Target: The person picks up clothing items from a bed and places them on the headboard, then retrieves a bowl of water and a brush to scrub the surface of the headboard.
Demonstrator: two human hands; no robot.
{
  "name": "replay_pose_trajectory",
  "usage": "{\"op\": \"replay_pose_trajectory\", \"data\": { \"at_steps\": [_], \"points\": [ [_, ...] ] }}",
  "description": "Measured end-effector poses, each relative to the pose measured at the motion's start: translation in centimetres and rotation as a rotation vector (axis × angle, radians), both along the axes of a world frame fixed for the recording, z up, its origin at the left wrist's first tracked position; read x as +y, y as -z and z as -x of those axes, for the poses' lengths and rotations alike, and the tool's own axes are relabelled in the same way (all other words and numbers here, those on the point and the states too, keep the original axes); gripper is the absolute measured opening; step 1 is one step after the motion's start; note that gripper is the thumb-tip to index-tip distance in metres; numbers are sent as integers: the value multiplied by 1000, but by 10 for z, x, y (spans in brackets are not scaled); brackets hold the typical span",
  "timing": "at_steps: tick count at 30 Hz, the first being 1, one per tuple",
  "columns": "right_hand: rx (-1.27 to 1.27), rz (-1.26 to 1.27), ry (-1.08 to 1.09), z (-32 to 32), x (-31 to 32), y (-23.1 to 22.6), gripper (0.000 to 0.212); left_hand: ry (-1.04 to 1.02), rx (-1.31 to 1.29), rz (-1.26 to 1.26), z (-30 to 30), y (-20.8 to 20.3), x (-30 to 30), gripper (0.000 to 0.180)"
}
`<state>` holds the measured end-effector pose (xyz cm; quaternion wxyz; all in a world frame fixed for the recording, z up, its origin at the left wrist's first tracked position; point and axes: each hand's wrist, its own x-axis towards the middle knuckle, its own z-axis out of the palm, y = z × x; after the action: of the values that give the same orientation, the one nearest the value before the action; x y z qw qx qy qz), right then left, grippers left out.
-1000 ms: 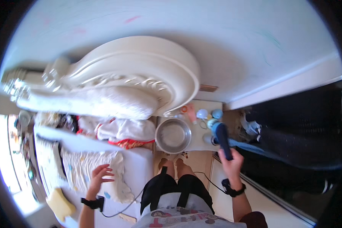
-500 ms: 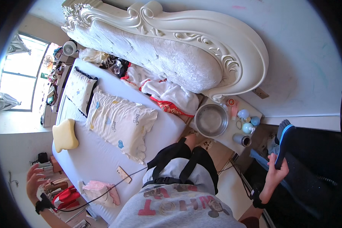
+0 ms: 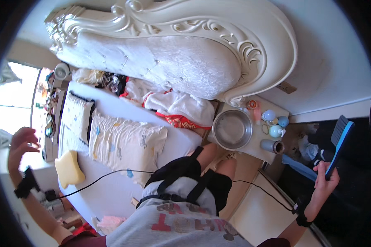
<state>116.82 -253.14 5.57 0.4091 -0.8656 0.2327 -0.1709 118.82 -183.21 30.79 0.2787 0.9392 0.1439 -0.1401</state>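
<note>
My right hand (image 3: 326, 184) is closed around the handle of a blue brush (image 3: 343, 142) with dark grey bristles, held up on the right with its head away from me. Below and behind the brush are dark items and a blue cloth (image 3: 299, 166). Far out on the left my left hand (image 3: 23, 147) is raised with bent fingers apart and nothing in them. The yellow contoured pillow (image 3: 69, 169) on the bed is the closest bedding to it. A black band with a cable circles each wrist.
The bed (image 3: 107, 181) carries a ruffled pillow (image 3: 123, 142), a white pillow (image 3: 76, 117) and a red-edged blanket (image 3: 173, 109) by the carved headboard (image 3: 160, 57). At its right stands a bedside table (image 3: 251, 150) with a metal basin (image 3: 233, 129), several bottles and a grey jar (image 3: 272, 146).
My left hand has risen and moved left. The brush, still in my right hand, has shifted right and slightly away from me. The whole view has shifted and tilted too.
</note>
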Motion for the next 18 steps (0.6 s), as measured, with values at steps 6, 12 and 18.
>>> {"op": "replay_pose_trajectory", "data": {
  "at_steps": [6, 12, 18],
  "points": [
    [2, -161, -14, 3, 73, 86, 18, 193, 265, 559, -102, 252, -42, 32],
    [16, -163, 179, 40, 148, 170, 18, 431, 368, 732, -134, 461, -67, 24],
    [109, -27, 244, 67, 209, 229, 30, 614, 469, 1045, -118, 566, -139, 22]
  ]
}}
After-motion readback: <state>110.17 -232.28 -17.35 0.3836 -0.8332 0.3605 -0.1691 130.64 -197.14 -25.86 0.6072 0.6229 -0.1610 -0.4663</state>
